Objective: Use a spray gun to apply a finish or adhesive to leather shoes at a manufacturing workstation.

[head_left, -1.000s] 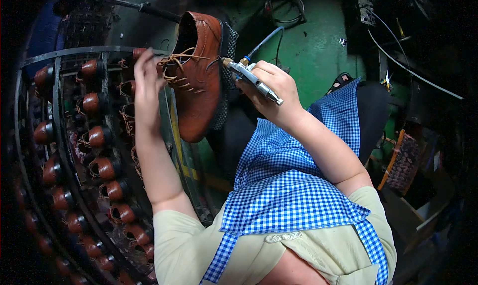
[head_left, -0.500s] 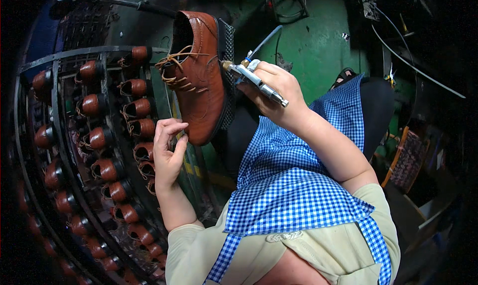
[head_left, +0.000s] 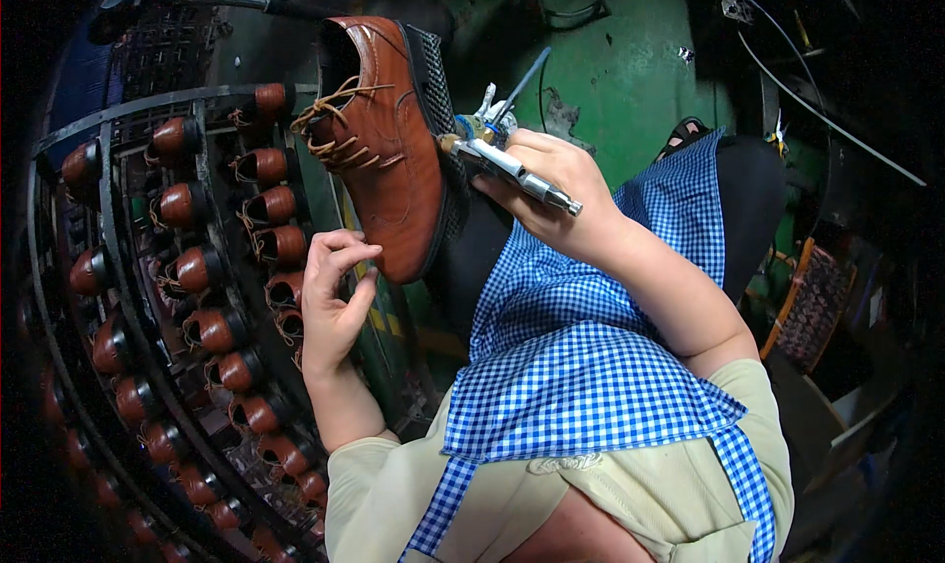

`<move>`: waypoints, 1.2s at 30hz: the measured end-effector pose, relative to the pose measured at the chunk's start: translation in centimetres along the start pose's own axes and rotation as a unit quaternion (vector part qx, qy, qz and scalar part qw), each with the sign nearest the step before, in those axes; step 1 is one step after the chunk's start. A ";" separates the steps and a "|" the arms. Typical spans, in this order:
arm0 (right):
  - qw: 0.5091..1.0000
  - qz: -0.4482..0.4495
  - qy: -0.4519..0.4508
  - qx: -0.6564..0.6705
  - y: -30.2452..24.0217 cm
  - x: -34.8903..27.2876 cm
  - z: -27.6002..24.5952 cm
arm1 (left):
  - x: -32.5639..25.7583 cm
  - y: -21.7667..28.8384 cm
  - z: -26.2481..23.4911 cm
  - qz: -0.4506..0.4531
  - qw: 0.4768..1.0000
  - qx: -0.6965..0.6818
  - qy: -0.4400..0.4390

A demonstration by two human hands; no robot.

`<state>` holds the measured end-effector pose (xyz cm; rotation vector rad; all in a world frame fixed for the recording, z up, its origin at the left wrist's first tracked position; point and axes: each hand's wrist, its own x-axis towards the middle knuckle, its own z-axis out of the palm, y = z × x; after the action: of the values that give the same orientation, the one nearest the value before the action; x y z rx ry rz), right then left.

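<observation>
We see left hand (head_left: 335, 302) now lower than before, off laces, open below brown shoe (head_left: 389, 150). Right hand (head_left: 556, 194) grips spray gun (head_left: 512, 164) at sole; nozzle tip hidden. Shoe mounted upright, toe down, long axis near vertical. Rack shoes (head_left: 212, 268) dim.

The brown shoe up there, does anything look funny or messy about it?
A bit. The shoe is mounted toe-down, and its laces hang loose and tangled, not tied. The right hand holds a metal tool at its sole; the left hand is near the toe, open. No damage shows.
</observation>
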<state>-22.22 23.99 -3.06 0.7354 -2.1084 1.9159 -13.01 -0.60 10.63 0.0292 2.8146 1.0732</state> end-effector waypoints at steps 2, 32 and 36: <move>1.000 0.006 -0.022 -0.002 0.1 -0.4 -0.2 | 0.0 0.0 0.0 0.010 1.000 0.013 -0.007; 0.994 0.019 -0.110 0.015 -1.9 -3.2 -3.7 | 3.6 4.2 0.8 0.181 0.955 0.214 -0.097; 0.991 0.042 -0.130 -0.003 -2.6 -3.6 -4.7 | 4.5 4.8 1.2 0.212 0.943 0.234 -0.108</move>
<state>-18.70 29.33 -1.76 0.9547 -2.3302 1.9465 -17.43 4.12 12.42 0.7763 2.8439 0.3874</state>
